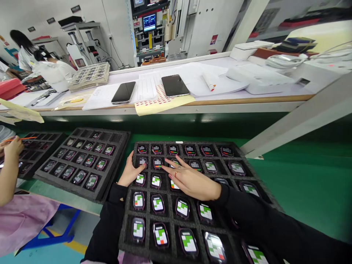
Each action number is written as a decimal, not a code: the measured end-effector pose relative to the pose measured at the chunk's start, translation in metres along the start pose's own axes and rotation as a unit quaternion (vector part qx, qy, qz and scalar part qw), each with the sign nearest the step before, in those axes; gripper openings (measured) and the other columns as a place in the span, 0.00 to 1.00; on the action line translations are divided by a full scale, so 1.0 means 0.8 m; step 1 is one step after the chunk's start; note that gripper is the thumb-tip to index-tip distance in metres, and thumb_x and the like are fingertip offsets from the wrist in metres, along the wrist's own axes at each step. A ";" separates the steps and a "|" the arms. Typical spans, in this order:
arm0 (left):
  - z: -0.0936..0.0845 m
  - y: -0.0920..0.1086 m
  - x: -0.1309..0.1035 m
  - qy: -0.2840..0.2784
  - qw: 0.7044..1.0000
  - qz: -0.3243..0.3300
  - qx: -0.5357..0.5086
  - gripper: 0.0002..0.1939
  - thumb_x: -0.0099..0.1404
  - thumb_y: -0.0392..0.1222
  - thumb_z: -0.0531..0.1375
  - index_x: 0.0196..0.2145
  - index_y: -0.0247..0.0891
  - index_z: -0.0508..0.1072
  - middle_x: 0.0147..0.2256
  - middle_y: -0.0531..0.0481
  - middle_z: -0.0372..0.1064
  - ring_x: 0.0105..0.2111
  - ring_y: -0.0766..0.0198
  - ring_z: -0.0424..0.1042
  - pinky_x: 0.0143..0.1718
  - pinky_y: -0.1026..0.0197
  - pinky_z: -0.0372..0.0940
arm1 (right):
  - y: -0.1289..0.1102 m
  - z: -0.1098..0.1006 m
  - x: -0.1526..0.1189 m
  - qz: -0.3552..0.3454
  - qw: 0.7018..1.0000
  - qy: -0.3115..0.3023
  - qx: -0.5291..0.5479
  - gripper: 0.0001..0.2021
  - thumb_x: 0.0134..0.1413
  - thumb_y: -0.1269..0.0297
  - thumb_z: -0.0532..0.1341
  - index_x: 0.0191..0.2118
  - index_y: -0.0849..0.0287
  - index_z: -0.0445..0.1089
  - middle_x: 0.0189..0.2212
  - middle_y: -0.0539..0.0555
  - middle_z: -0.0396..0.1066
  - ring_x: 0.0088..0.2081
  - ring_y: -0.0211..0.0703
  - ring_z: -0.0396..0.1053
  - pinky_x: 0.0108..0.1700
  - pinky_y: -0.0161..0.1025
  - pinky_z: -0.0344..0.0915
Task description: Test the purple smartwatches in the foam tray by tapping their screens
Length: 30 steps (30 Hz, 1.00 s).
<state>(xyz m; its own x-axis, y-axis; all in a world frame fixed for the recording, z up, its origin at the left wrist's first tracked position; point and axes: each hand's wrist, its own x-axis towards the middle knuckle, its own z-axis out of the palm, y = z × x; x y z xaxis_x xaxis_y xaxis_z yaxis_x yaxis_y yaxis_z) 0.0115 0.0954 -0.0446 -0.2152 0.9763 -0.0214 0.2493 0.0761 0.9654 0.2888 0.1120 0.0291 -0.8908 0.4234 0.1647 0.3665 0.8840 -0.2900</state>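
Note:
A black foam tray (162, 190) lies in front of me, its compartments filled with square smartwatches, such as this smartwatch (157, 203) with a lit green-and-white screen. My left hand (130, 170) rests at the tray's left edge, fingers along the outside and thumb stretched over a second-row watch (142, 162). Over the tray's middle reaches my right hand (192, 181), palm down with fingers spread. Its fingertips are at or just above the second- and third-row watches, near a watch with a text screen (157, 163). Neither hand lifts anything. My right hand and sleeve hide several watches.
Left of my tray sits another foam tray (101, 176) of watches. Beyond it, a co-worker's hand (13, 146) holds a thin orange tool over a further tray (41, 154). A shelf (220, 99) with two phones and papers runs behind; a slanted white post (288, 113) stands right.

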 end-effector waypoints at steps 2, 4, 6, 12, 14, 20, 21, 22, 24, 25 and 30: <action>0.001 -0.003 0.001 0.009 1.000 0.011 0.013 0.46 0.55 0.46 0.71 0.66 0.38 0.56 0.67 0.36 0.55 0.67 0.48 0.56 0.69 0.46 0.48 | -0.002 0.006 0.010 -0.006 1.000 -0.002 -0.003 0.23 0.73 0.73 0.43 0.65 0.77 0.62 0.58 0.68 0.68 0.68 0.61 0.50 0.69 0.68 0.46; 0.002 -0.006 0.001 0.013 0.999 0.020 0.024 0.43 0.58 0.48 0.69 0.66 0.38 0.57 0.66 0.37 0.55 0.67 0.48 0.55 0.69 0.47 0.48 | -0.002 0.012 0.017 -0.010 1.000 -0.005 -0.008 0.24 0.72 0.73 0.42 0.65 0.78 0.62 0.59 0.69 0.68 0.68 0.62 0.50 0.68 0.69 0.47; 0.002 -0.007 -0.001 0.013 0.999 0.029 0.038 0.39 0.63 0.49 0.65 0.67 0.38 0.56 0.66 0.36 0.55 0.67 0.48 0.56 0.69 0.46 0.49 | -0.001 0.016 0.022 -0.011 1.000 -0.007 -0.012 0.24 0.72 0.73 0.43 0.63 0.79 0.63 0.57 0.70 0.69 0.67 0.64 0.51 0.67 0.71 0.49; -0.002 0.011 -0.010 0.011 0.988 0.095 0.123 0.39 0.68 0.47 0.61 0.70 0.40 0.50 0.68 0.36 0.49 0.70 0.50 0.48 0.71 0.45 0.44 | 0.014 0.010 0.032 0.013 0.999 0.017 -0.035 0.24 0.72 0.72 0.41 0.61 0.79 0.66 0.56 0.72 0.69 0.67 0.66 0.51 0.67 0.71 0.47; -0.003 0.021 -0.012 -0.005 0.980 0.124 0.155 0.35 0.69 0.48 0.59 0.70 0.43 0.52 0.69 0.38 0.46 0.71 0.51 0.45 0.71 0.46 0.42 | 0.024 0.007 0.037 0.027 0.998 0.028 -0.040 0.24 0.72 0.72 0.42 0.62 0.79 0.65 0.57 0.73 0.69 0.67 0.67 0.52 0.66 0.73 0.48; -0.003 0.036 -0.004 -0.043 0.958 0.171 0.226 0.26 0.73 0.51 0.54 0.66 0.47 0.62 0.71 0.42 0.42 0.71 0.49 0.43 0.71 0.43 0.43 | 0.046 0.013 0.056 0.060 0.996 0.046 -0.039 0.24 0.72 0.71 0.41 0.62 0.77 0.65 0.60 0.70 0.66 0.67 0.64 0.52 0.67 0.69 0.49; -0.003 0.037 -0.002 -0.039 0.955 0.175 0.235 0.26 0.73 0.51 0.54 0.66 0.47 0.63 0.71 0.42 0.42 0.71 0.48 0.43 0.71 0.43 0.42 | 0.048 0.017 0.059 0.065 0.996 0.049 -0.039 0.24 0.72 0.71 0.41 0.63 0.76 0.65 0.60 0.70 0.65 0.68 0.63 0.51 0.68 0.68 0.49; -0.003 0.037 -0.001 -0.034 0.953 0.177 0.242 0.25 0.73 0.51 0.53 0.66 0.47 0.63 0.71 0.42 0.42 0.71 0.48 0.43 0.71 0.42 0.42 | 0.050 0.020 0.061 0.068 0.996 0.049 -0.038 0.24 0.72 0.71 0.41 0.63 0.75 0.64 0.61 0.69 0.65 0.68 0.63 0.50 0.68 0.68 0.48; -0.002 0.038 0.000 -0.024 0.950 0.179 0.253 0.25 0.74 0.50 0.52 0.65 0.45 0.64 0.70 0.41 0.43 0.71 0.46 0.43 0.70 0.41 0.42 | 0.053 0.026 0.064 0.072 0.996 0.045 -0.033 0.24 0.71 0.71 0.42 0.63 0.76 0.64 0.61 0.71 0.65 0.67 0.64 0.51 0.67 0.69 0.49; -0.001 0.038 0.000 -0.020 0.949 0.179 0.257 0.25 0.74 0.49 0.52 0.65 0.44 0.64 0.70 0.40 0.44 0.70 0.46 0.44 0.70 0.41 0.43 | 0.055 0.028 0.064 0.072 0.996 0.041 -0.029 0.24 0.71 0.71 0.43 0.62 0.76 0.65 0.60 0.71 0.65 0.67 0.65 0.51 0.67 0.69 0.50; 0.000 0.043 0.000 -0.019 0.947 0.181 0.264 0.24 0.72 0.50 0.55 0.64 0.46 0.67 0.69 0.41 0.47 0.70 0.44 0.45 0.69 0.39 0.44 | 0.064 0.018 0.047 0.076 0.997 0.033 -0.004 0.24 0.73 0.67 0.41 0.62 0.73 0.65 0.63 0.69 0.62 0.69 0.63 0.46 0.68 0.69 0.47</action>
<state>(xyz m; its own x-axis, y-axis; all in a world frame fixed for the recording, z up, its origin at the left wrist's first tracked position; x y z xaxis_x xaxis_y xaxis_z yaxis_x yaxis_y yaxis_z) 0.0200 0.0980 -0.0115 0.0053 0.9638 0.2667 0.7400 -0.1832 0.6472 0.2698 0.1701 0.0066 -0.8052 0.5645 0.1814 0.4985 0.8102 -0.3083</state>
